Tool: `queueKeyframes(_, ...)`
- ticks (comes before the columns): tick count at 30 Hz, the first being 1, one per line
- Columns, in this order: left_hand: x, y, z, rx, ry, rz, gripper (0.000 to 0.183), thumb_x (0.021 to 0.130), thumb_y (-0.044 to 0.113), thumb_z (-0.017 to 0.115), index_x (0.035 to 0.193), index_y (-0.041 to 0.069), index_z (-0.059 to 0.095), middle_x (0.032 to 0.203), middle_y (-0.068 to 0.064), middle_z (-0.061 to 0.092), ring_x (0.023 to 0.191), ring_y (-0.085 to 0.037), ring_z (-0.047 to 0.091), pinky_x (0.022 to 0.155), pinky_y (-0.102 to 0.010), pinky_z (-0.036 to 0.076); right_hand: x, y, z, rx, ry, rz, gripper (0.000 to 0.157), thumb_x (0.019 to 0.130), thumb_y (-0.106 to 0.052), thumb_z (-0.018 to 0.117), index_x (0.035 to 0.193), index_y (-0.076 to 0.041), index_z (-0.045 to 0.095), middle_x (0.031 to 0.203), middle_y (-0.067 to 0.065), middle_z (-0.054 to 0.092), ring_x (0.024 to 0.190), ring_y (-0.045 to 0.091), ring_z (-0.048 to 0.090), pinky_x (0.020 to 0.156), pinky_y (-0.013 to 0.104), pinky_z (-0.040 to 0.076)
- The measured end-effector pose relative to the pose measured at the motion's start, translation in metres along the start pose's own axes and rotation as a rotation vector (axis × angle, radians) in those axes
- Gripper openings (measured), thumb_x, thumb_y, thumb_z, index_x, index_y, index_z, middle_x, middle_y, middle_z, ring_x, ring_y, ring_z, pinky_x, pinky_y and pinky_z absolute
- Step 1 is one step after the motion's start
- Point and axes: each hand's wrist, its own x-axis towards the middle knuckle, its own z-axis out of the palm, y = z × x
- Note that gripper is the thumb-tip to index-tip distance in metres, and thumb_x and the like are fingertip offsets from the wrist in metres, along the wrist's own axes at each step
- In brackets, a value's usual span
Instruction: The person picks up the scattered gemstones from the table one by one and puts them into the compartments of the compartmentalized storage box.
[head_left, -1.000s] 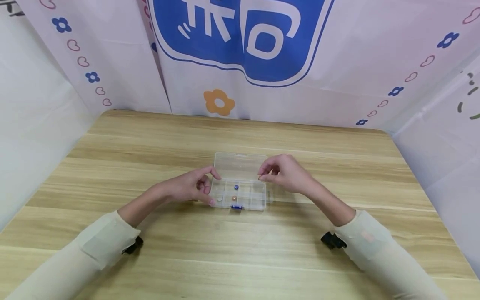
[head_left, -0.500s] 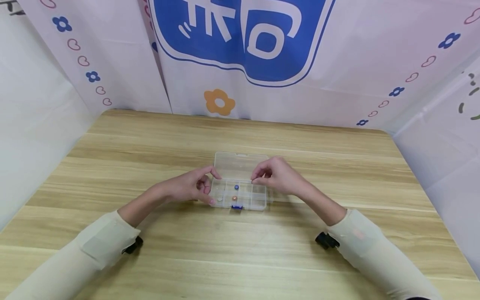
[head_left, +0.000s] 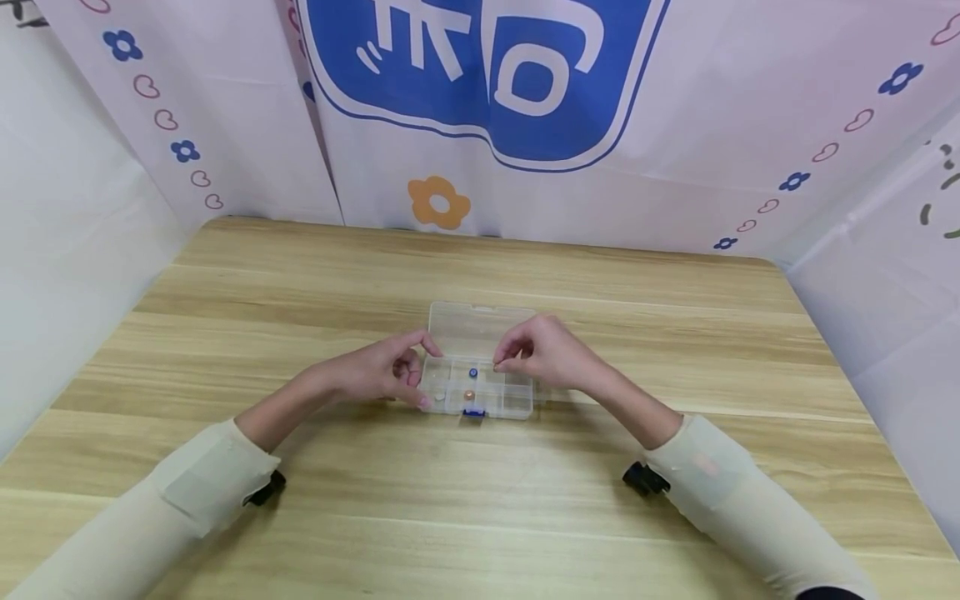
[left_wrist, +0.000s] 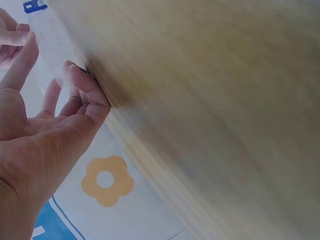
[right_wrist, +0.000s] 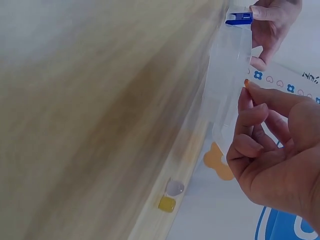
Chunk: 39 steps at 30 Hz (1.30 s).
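A clear plastic compartment box (head_left: pixel 517 404) lies on the table, its see-through lid (head_left: pixel 465 329) swung back and its blue latch (head_left: pixel 474 412) in front. My left hand (head_left: pixel 378 371) holds the box's left end, thumb at the front corner and index finger at the rear one. Over the rear compartments, my right hand (head_left: pixel 551 354) pinches a small orange gem (right_wrist: pixel 246 83) between thumb and index fingertip. Inside the box, a blue piece (head_left: pixel 473 372) sits behind an orange piece (head_left: pixel 469 395), and a whitish piece (head_left: pixel 440 397) lies in the front left compartment.
On the table (head_left: pixel 420 500), the right wrist view shows a yellow square gem (right_wrist: pixel 167 204) beside a pale round gem (right_wrist: pixel 175 187); in the head view I cannot make them out. A printed curtain (head_left: pixel 637 200) hangs behind the rear table edge.
My right hand has moved left with the orange gem, from the box's right rear corner to over the middle rear compartments. The left hand and the box have stayed put.
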Motion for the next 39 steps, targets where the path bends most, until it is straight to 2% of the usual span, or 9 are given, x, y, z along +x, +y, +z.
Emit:
queueKeyframes(20,0.002,-0.001,-0.001,-0.002,-0.003,0.013,0.057,0.088,0.005,0.081,0.13,-0.002,0.043,0.079,-0.005,0.054,0.074,-0.018,0.047,0.066,-0.025,0.039,0.001,-0.003,-0.001,-0.018,-0.014,0.008,0.004,0.093,-0.006,0.077,0.089,-0.006,0.078,0.082,-0.001,0.074,0.077,0.011,0.065,0.071,0.026,0.055)
queueKeyframes(30,0.0,0.0,0.0,0.0,-0.003,0.007,0.057,0.089,0.005,0.081,0.13,-0.003,0.043,0.079,-0.005,0.054,0.075,-0.019,0.046,0.067,-0.025,0.039,-0.012,0.004,-0.016,-0.021,0.029,0.031,0.004,0.094,-0.007,0.075,0.096,-0.004,0.077,0.085,0.001,0.074,0.074,0.013,0.063,0.071,0.028,0.053)
queueKeyframes(39,0.0,0.0,0.0,0.004,-0.004,0.009,0.058,0.088,0.006,0.082,0.13,-0.003,0.042,0.079,-0.005,0.054,0.075,-0.019,0.046,0.066,-0.025,0.039,-0.027,0.02,-0.029,-0.035,0.068,0.059,0.003,0.093,-0.005,0.076,0.094,-0.003,0.077,0.084,0.002,0.073,0.071,0.015,0.06,0.066,0.026,0.05)
